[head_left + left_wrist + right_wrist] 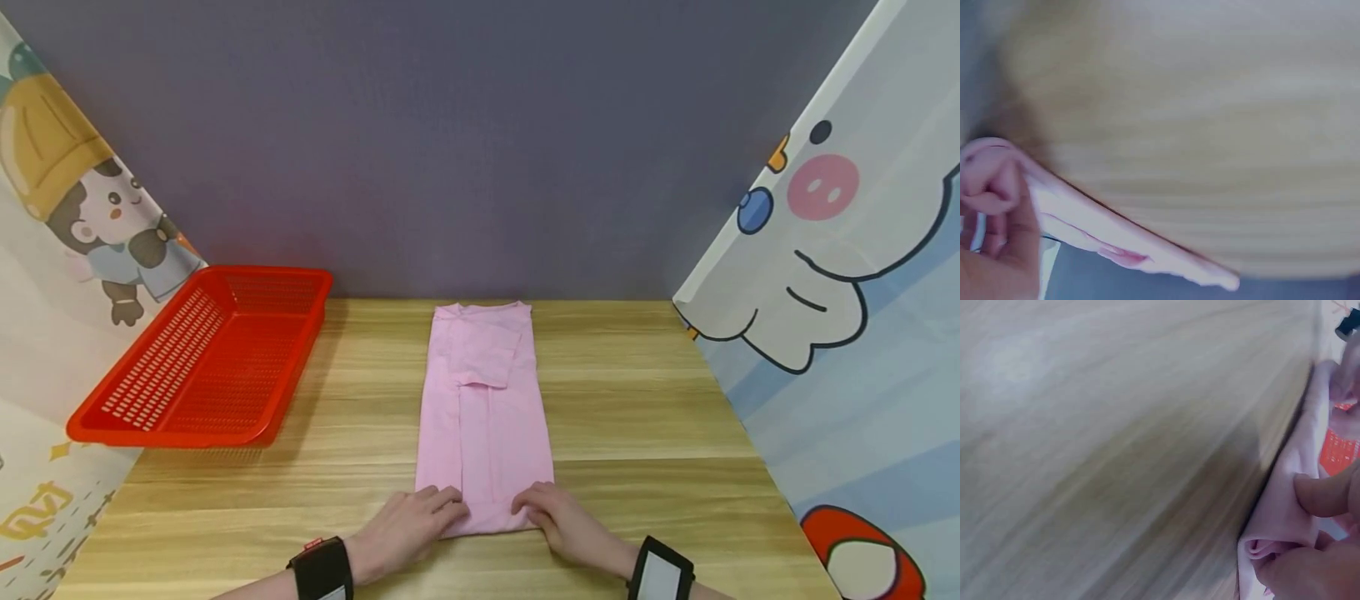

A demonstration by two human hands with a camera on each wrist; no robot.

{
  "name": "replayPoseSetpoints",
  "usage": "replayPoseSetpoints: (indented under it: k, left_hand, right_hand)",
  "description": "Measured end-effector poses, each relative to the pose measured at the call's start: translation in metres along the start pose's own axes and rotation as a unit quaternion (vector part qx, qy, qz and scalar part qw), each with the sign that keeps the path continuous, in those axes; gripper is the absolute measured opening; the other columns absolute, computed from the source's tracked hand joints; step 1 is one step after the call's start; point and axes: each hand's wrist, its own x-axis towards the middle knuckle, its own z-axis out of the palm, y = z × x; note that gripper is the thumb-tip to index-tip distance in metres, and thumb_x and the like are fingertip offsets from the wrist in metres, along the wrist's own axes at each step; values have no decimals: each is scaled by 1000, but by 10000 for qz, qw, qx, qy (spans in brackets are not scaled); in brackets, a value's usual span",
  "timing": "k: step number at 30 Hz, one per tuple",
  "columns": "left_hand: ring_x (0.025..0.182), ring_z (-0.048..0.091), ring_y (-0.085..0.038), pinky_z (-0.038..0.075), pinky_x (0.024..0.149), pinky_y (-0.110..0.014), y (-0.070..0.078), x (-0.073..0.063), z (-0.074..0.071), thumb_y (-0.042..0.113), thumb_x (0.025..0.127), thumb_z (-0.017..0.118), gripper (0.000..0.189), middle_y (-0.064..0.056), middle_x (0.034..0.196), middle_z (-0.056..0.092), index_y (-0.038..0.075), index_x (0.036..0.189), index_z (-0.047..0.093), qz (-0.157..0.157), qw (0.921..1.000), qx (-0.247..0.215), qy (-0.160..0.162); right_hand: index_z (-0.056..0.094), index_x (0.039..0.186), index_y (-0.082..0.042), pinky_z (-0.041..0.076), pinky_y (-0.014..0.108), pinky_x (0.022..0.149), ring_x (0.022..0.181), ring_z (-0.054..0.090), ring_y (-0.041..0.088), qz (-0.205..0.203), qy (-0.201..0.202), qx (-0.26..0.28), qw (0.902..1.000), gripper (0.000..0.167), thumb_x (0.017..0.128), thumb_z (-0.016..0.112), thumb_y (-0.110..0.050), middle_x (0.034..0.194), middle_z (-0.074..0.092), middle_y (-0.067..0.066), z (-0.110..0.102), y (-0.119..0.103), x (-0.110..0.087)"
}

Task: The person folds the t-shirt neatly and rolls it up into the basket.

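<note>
A pink shirt (480,450) lies folded into a long narrow strip, one short sleeve (483,354) laid flat across its far half. At the near left corner my left hand (412,521) grips the cloth, its fingers bent over the edge. My right hand (566,521) pinches the near right corner. In the left wrist view, the near end of the shirt (1085,209) looks rolled or folded over beside the fingers. The right wrist view shows the layered cloth (1282,509) between thumb and finger of the right hand (1335,494).
A red plastic basket (258,350) with perforated sides stands at the left of the wooden table (630,417). A dark grey panel (480,150) rises behind the table. Cartoon-printed sheets border the left and right sides. Each wrist wears a black strapped device.
</note>
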Motion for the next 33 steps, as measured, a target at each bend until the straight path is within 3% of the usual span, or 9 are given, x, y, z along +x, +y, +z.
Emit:
replayPoseSetpoints:
  k: [4, 10, 15, 18, 20, 23, 28, 31, 33]
  left_hand:
    - [86, 59, -3, 35, 52, -11, -3, -3, 3, 40, 85, 76, 29, 11, 111, 66, 26, 108, 68, 652, 9959, 567, 268]
    - [83, 61, -3, 37, 51, -12, -3, -2, 5, 36, 89, 73, 20, 12, 103, 68, 26, 105, 71, 700, 9937, 774, 412]
    - [87, 65, -3, 45, 60, -13, -1, 1, 5, 27, 93, 69, 15, 11, 102, 70, 24, 108, 73, -83, 9993, -287, 218]
    - [87, 66, -3, 48, 63, -17, -1, 4, 5, 24, 97, 65, 12, 13, 98, 70, 25, 106, 72, -792, 9900, -1166, 30]
    - [88, 67, -5, 50, 66, -20, -1, 6, 4, 23, 98, 62, 12, 13, 97, 71, 25, 105, 72, -1214, 9793, -1614, -111]
    - [88, 68, -7, 50, 66, -23, -2, 9, 2, 23, 99, 61, 13, 11, 97, 73, 23, 105, 72, -1699, 9618, -2126, -288]
    - [83, 66, -5, 45, 61, -22, -3, 14, -2, 24, 99, 61, 13, 11, 93, 73, 24, 102, 74, -2073, 9466, -2432, -420]
    - [81, 63, -2, 43, 59, -21, -2, 16, -3, 25, 99, 60, 14, 12, 91, 72, 25, 102, 74, -2179, 9429, -2468, -493]
    - [82, 63, -2, 43, 60, -21, -2, 16, -3, 25, 99, 60, 14, 12, 92, 72, 25, 103, 74, -2140, 9467, -2358, -489]
  right_hand:
    - [67, 103, -15, 49, 24, 77, 90, 55, 0, 510, -359, 474, 9969, 21, 96, 56, 2, 98, 69, -3, -5, -1, 3]
    - [67, 101, -15, 49, 25, 81, 94, 56, 2, 903, -562, 717, 9917, 23, 98, 53, 2, 103, 71, -1, -7, -2, 5]
    - [65, 101, -14, 48, 26, 80, 93, 57, 5, 606, -187, 359, 9973, 23, 96, 53, 5, 99, 69, -2, -3, -5, 2]
    - [64, 105, -16, 48, 27, 81, 96, 54, 6, 100, 14, -668, 9977, 19, 95, 59, -2, 103, 63, -5, 3, -5, -2]
    - [62, 109, -19, 48, 31, 84, 100, 52, 9, -294, 94, -1581, 9869, 20, 91, 65, -10, 107, 59, -6, 6, -5, -5]
    - [60, 116, -20, 49, 38, 88, 107, 51, 15, -757, 246, -2749, 9582, 35, 83, 72, -19, 114, 55, -4, 9, -5, -8]
    - [64, 117, -18, 50, 37, 87, 104, 54, 17, -858, 373, -3420, 9350, 36, 83, 74, -23, 110, 59, -3, 11, -3, -7]
    - [68, 110, -17, 51, 34, 85, 98, 55, 14, -848, 348, -3434, 9347, 24, 87, 71, -22, 102, 60, -4, 11, -2, -6]
    - [70, 106, -17, 50, 32, 83, 95, 55, 12, -758, 318, -3278, 9412, 18, 88, 69, -20, 99, 60, -5, 12, -2, -6]
